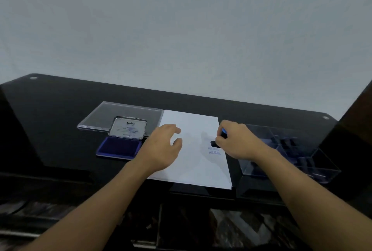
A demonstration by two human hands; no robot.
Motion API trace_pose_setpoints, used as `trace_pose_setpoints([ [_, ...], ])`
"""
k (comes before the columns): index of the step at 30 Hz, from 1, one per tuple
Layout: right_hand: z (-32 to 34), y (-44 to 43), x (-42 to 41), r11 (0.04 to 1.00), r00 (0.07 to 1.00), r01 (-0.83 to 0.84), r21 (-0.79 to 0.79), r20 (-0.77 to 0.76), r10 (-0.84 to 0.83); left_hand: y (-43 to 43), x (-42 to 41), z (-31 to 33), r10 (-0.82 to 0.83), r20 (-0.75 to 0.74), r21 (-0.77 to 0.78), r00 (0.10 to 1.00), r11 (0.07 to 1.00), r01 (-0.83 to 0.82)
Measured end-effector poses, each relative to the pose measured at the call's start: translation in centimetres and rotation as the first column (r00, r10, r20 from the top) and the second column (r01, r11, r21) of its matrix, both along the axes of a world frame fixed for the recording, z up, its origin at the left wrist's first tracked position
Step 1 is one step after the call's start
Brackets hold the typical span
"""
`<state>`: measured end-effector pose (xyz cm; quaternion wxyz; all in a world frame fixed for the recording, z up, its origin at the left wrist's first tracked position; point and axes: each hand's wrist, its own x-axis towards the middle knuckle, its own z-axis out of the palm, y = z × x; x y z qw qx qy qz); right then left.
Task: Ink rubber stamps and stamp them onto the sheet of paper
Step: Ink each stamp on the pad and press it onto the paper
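On my feed, far left on the glossy black table (pixel 60 121), I see a clear flat plastic lid (pixel 112 113). Just nearer sits the open blue ink pad in its hinged metal case (pixel 118 147), lid up and labelled Artline. Next, the left hand (pixel 161 148) sits over the left edge of the white sheet of paper (pixel 193 168), fingers loosely curled and relaxed, grasping nothing. I can't tell whether it presses the sheet. On the paper's right side are two faint blue AIR MAIL prints (pixel 214 151). Just beyond them is the black rubber stamp with a blue top (pixel 214 143), pinched in the right hand (pixel 237 142), base at the paper. Whether it touches, I can't say. Far right stands a clear plastic compartment box (pixel 326 170) holding dark stamps.
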<state>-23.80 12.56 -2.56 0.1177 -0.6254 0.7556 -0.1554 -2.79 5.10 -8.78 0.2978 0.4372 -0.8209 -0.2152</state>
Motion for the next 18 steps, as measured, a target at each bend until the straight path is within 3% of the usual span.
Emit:
trace_pose_setpoints([
  [18, -2.6, -0.3, 0.7, 0.987, 0.992, 0.026, 0.16, -0.126, -0.006, -0.4, -0.5, -2.1, -0.043, 0.089, -0.009, 0.995, 0.999, 0.044],
])
